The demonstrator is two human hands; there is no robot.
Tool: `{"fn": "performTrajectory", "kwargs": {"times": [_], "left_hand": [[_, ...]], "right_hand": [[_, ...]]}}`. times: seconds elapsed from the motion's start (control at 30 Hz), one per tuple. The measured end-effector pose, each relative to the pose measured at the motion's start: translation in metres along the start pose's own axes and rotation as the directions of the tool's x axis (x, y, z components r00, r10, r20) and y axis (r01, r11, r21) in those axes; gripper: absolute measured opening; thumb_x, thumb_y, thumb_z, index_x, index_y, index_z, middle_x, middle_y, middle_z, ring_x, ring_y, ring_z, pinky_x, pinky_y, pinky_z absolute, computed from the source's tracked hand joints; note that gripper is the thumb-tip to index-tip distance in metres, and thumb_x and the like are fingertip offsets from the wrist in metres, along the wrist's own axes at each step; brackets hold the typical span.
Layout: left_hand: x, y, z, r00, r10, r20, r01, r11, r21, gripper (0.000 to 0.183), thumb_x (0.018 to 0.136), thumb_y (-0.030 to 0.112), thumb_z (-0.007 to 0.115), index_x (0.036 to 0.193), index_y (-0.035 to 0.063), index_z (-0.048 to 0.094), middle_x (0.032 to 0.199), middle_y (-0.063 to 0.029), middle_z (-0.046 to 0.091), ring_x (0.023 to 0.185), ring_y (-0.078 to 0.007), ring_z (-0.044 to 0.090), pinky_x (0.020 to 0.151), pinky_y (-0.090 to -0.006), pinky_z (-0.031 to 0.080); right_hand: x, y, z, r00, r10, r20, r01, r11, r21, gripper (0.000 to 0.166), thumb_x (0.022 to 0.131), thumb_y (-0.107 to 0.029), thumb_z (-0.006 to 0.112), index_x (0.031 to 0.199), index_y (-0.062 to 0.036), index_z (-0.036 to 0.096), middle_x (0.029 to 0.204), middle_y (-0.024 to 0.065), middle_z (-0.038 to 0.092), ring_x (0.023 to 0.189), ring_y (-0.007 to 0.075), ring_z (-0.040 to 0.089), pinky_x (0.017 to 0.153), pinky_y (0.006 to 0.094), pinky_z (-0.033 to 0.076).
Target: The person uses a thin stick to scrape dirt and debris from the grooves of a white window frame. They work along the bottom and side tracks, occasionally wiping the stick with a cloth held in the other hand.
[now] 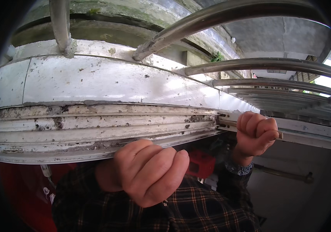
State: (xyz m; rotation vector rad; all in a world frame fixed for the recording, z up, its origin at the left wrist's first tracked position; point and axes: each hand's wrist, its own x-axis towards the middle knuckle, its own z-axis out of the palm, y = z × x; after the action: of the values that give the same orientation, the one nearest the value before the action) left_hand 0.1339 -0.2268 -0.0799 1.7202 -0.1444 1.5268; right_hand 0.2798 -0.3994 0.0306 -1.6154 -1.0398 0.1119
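Note:
Curled into a fist, my left hand (pixel 152 174) is in front of my plaid shirt, close to the inner edge of a dirty white sliding-window track (pixel 75 133). No object shows in it, though its palm side is hidden. My right hand (pixel 255 133) is raised at the right, beside the corner of the window frame (pixel 305 127). Its fingers are closed around what looks like a thin wooden stick (pixel 280 135); only a short tan end sticks out past the thumb. Dark grime and loose grit lie in the track's grooves.
Beyond the track runs a white tiled sill (pixel 110 78) with specks of dirt. Metal security bars (pixel 226 21) rise from its outer edge. Below the track are a red surface (pixel 23 188), a red object (pixel 201 163) and a wall-mounted metal bar (pixel 284 174).

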Motion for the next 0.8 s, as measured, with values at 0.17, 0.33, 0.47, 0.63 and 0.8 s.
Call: {"fn": "performTrajectory", "kwargs": {"times": [0.17,0.33,0.47,0.63,0.8], "left_hand": [[0.0,0.0,0.0,1.0,0.0,0.005,0.0,1.0,-0.005,0.017,0.074,-0.002,0.061,0.09,-0.0053,0.064,0.07,-0.0084,0.056,0.052,-0.0134,0.054,0.038,-0.0222,0.038],[-0.001,0.001,-0.001,1.0,0.0,0.008,0.0,1.0,-0.006,0.017,0.073,-0.003,0.061,0.09,-0.0053,0.064,0.069,-0.0087,0.056,0.051,-0.0128,0.053,0.038,-0.0221,0.037],[-0.003,0.002,-0.001,1.0,-0.028,-0.004,0.028,1.0,-0.006,0.016,0.073,-0.001,0.061,0.089,-0.0052,0.064,0.068,-0.009,0.056,0.051,-0.0127,0.053,0.039,-0.0222,0.037],[0.001,0.001,-0.001,1.0,-0.002,0.002,0.002,1.0,-0.005,0.016,0.074,-0.001,0.062,0.089,-0.0049,0.064,0.068,-0.0091,0.056,0.051,-0.013,0.053,0.039,-0.0227,0.038],[0.001,-0.002,0.001,1.0,0.014,0.008,-0.015,1.0,0.006,0.015,0.074,-0.002,0.062,0.089,-0.0058,0.064,0.067,-0.009,0.056,0.05,-0.0134,0.053,0.038,-0.023,0.038]], "right_hand": [[-0.003,0.002,0.005,0.999,-0.009,-0.047,0.003,0.994,-0.113,0.049,0.097,-0.047,0.047,0.07,-0.0077,0.036,0.053,-0.0001,0.031,0.045,0.0103,0.026,0.04,0.0267,0.025],[-0.008,0.003,0.015,0.993,-0.069,-0.093,0.046,0.971,-0.233,0.047,0.099,-0.045,0.045,0.072,-0.0067,0.037,0.056,0.001,0.032,0.046,0.0104,0.027,0.042,0.027,0.027],[-0.006,0.012,0.012,0.995,-0.08,-0.063,0.062,0.965,-0.254,0.046,0.1,-0.04,0.045,0.072,-0.0048,0.038,0.057,0.0012,0.033,0.047,0.0102,0.027,0.042,0.0263,0.027],[-0.005,0.029,0.005,0.995,-0.09,-0.039,0.078,0.964,-0.253,0.045,0.101,-0.042,0.042,0.071,-0.0096,0.035,0.056,-0.0011,0.032,0.046,0.0083,0.025,0.04,0.0245,0.021],[0.001,0.018,0.017,0.999,-0.024,-0.027,0.025,0.999,0.028,0.052,0.096,-0.05,0.048,0.067,-0.0075,0.036,0.054,0.0011,0.033,0.046,0.0103,0.029,0.04,0.0279,0.026]]}}
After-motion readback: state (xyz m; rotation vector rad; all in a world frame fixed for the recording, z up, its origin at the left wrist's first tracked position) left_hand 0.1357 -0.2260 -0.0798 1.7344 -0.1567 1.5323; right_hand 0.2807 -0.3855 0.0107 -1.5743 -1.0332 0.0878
